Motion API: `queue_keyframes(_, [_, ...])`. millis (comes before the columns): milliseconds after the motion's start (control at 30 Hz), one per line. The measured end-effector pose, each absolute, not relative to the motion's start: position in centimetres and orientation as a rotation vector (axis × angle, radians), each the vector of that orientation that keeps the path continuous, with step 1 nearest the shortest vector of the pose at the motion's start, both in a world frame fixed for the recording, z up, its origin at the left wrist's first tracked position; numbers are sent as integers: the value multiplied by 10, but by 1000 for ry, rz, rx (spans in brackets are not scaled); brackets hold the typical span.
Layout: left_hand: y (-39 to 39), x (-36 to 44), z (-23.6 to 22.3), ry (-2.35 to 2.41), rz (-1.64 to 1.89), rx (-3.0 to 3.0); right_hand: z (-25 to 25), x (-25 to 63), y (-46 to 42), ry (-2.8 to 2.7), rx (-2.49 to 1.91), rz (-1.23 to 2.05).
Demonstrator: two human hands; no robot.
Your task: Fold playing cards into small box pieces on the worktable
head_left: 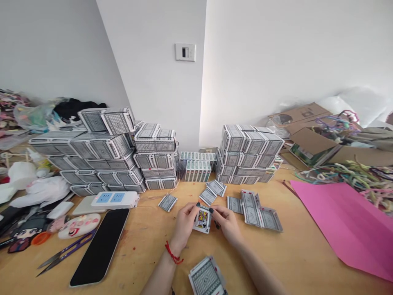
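Between my two hands is a playing card (202, 220), its face with a court figure turned toward me. My left hand (186, 223) pinches its left edge, thumb on top. At the card's upper right corner, my right hand (226, 223) closes thumb and fingers on it. Just beyond lie a few face-down cards (211, 191), with a single card (168, 203) to the left. To the right sits a folded assembly of cards (258, 213). A box-like block of cards (207, 276) rests between my forearms, partly cut off by the lower edge.
Stacked card blocks stand at the left (92, 159) and right (248, 153), with small boxes (196, 170) between. Nearer left are a power strip (115, 199), phone (100, 248) and scissors (66, 252). Pink paper (344, 229), cartons (316, 143) and coloured cords (353, 176) occupy the right.
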State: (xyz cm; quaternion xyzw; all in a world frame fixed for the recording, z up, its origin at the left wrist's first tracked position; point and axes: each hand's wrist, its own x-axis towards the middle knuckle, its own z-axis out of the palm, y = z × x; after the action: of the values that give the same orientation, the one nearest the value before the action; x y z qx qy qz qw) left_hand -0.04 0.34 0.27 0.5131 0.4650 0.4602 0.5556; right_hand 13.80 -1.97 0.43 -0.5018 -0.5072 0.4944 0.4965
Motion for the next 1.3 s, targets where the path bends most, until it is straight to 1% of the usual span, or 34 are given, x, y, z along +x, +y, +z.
queue_keyframes(167, [-1,-2,4,1172,1168,1559,2,136,-20,-1347,-1321,950])
queue_keyframes(367, [-4,-1,6,1229,1137,1691,-4,132,-18,-1334,-1401,866])
queue_keyframes(467, [-4,-2,7,1248,1130,1644,-1,133,-19,-1296,-1379,946])
queue_keyframes(600, [-3,-2,8,1161,1075,1443,5,136,-22,-1162,-1244,1209])
queue_keyframes(767, [0,-3,8,1050,1064,1185,7,134,-22,-1023,-1124,1353])
queue_keyframes(1100, [5,-8,7,1041,1000,1039,4,138,-19,-1020,-1143,1348])
queue_keyframes(1300, [5,-7,7,1015,974,1099,3,138,-19,-1104,-1150,1333])
